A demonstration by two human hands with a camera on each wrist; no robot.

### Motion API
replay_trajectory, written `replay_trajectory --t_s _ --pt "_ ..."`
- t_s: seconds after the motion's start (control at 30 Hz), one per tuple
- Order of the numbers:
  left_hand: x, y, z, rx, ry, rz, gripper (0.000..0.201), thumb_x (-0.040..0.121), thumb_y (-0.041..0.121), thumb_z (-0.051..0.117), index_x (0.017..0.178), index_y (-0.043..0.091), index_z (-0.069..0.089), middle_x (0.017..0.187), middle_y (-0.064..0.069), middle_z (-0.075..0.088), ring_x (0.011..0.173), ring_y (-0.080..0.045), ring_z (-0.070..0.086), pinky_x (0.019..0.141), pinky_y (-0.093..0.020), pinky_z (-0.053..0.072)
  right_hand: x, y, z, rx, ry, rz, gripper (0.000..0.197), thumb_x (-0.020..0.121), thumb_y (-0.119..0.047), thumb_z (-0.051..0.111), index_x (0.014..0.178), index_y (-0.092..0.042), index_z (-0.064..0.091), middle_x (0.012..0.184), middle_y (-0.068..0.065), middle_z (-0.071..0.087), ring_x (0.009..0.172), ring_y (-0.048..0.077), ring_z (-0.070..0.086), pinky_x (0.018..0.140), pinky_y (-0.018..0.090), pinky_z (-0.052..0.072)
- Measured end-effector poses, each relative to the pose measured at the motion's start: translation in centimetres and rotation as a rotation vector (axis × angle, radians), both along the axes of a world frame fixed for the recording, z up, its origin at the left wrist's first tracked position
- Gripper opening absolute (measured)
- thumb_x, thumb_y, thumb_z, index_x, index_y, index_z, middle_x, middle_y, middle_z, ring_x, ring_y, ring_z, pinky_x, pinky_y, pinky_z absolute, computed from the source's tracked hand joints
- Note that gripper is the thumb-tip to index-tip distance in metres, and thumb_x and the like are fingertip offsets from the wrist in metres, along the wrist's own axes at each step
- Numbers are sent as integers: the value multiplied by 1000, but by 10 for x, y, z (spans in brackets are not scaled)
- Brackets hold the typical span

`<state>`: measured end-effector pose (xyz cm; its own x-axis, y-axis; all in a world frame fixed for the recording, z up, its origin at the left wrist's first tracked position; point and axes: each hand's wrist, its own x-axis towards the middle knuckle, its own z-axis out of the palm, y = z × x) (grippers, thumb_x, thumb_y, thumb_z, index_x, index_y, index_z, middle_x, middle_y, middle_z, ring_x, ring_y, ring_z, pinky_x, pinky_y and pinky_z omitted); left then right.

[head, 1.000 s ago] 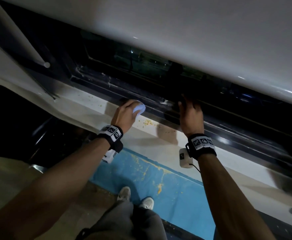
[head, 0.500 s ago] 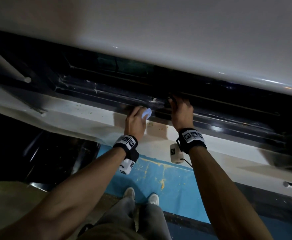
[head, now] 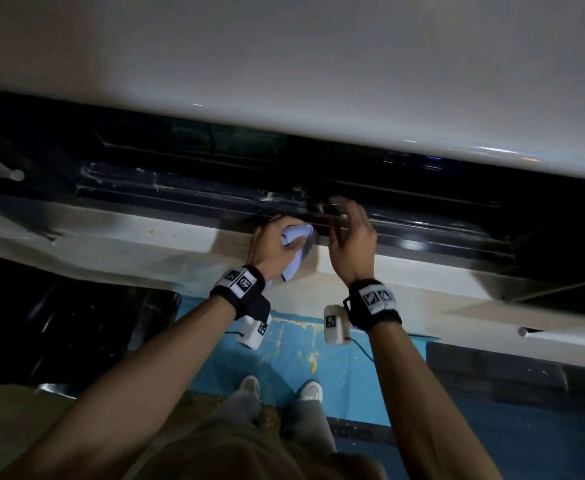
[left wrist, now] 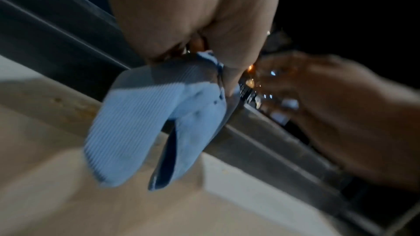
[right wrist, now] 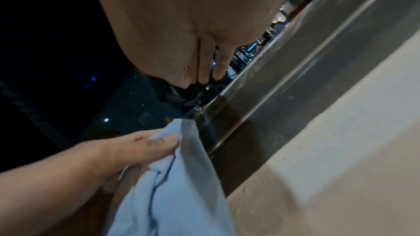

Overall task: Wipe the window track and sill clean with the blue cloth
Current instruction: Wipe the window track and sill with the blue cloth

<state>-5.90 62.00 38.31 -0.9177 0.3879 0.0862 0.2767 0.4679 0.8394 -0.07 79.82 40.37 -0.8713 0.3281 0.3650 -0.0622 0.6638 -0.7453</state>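
Note:
My left hand [head: 271,249] grips a bunched pale blue cloth [head: 297,238], lifted a little above the cream sill [head: 128,245] at the edge of the dark window track [head: 180,199]. In the left wrist view the cloth [left wrist: 145,125] hangs loose below my curled fingers. In the right wrist view my left thumb [right wrist: 156,143] presses on the cloth [right wrist: 177,189] beside the track [right wrist: 295,82]. My right hand [head: 351,237] hovers just right of the cloth over the track. Its fingers [right wrist: 204,71] are relaxed and hold nothing.
Yellowish crumbs speckle the sill [right wrist: 336,150]. A white panel [head: 284,81] overhangs the track. A dark bulky object [head: 76,323] stands low at the left, with a blue floor strip [head: 301,362] and my shoes [head: 249,386] below. A white rod end [head: 16,174] juts in at far left.
My left hand slid right along the sill edge and then lifted, so the cloth now hangs from it. My right hand has come up off the track.

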Motion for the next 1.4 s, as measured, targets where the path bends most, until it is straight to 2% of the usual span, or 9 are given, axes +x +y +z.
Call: replay_trajectory --t_s 0.13,0.3,0.4,0.6,0.7,0.83,1.07,1.23,1.4 --pt "24 36 25 177 -201 115 22 92 15 77 112 10 67 105 4 69 97 -7 63 83 -10 46 61 8 -1 -285 -124 5 16 110 -25 59 125 -24 63 116 -4 72 105 12 71 88 39 62" --pt "62 100 39 250 -485 -43 28 105 46 53 119 31 72 115 9 74 107 -10 69 92 -33 56 94 35 -8 -593 -268 -142 32 111 -43 54 139 -28 54 112 -11 71 98 -6 65 78 19 49" --pt "80 129 38 268 -557 -138 33 109 40 49 129 24 70 122 5 74 99 1 72 80 -19 57 105 73 -20 -625 -248 -247 29 108 -37 60 134 -24 58 112 -10 72 97 10 68 78 21 51" --pt "83 170 23 -135 -86 -269 25 103 29 58 125 25 70 122 7 74 111 -12 68 104 -29 50 136 149 -32 -374 -246 -267 23 101 -31 62 123 -33 66 114 -12 78 96 14 74 79 33 60" --pt "68 175 25 -208 149 -147 36 103 21 56 139 21 62 142 2 62 129 -18 56 107 -16 33 147 197 -34 -103 -266 -493 26 104 -30 60 129 -22 61 117 14 71 102 37 68 81 38 51" --pt "44 164 1 -286 342 -155 51 100 15 59 150 11 52 157 -6 48 146 -25 41 124 -37 31 145 244 -28 2 -337 -741 37 106 -17 58 140 -4 55 135 31 53 115 49 59 100 47 49" --pt "32 146 -22 -353 439 -236 69 96 7 60 160 12 37 168 -3 34 158 -24 23 128 -45 24 106 252 -55 -16 -567 -790 38 105 4 42 142 9 50 160 43 28 143 59 40 122 60 37" --pt "32 147 -24 -341 426 -222 69 94 3 59 159 12 39 167 -2 36 158 -22 25 128 -42 22 108 221 -53 100 -389 -515 26 113 -21 49 132 -7 62 141 22 52 115 39 55 97 50 60" --pt "30 144 -25 -318 438 -229 69 93 0 58 158 13 42 166 -1 38 157 -22 27 128 -42 23 119 267 -36 -125 -429 -922 56 110 -37 56 149 2 48 139 33 57 127 49 57 108 51 48"
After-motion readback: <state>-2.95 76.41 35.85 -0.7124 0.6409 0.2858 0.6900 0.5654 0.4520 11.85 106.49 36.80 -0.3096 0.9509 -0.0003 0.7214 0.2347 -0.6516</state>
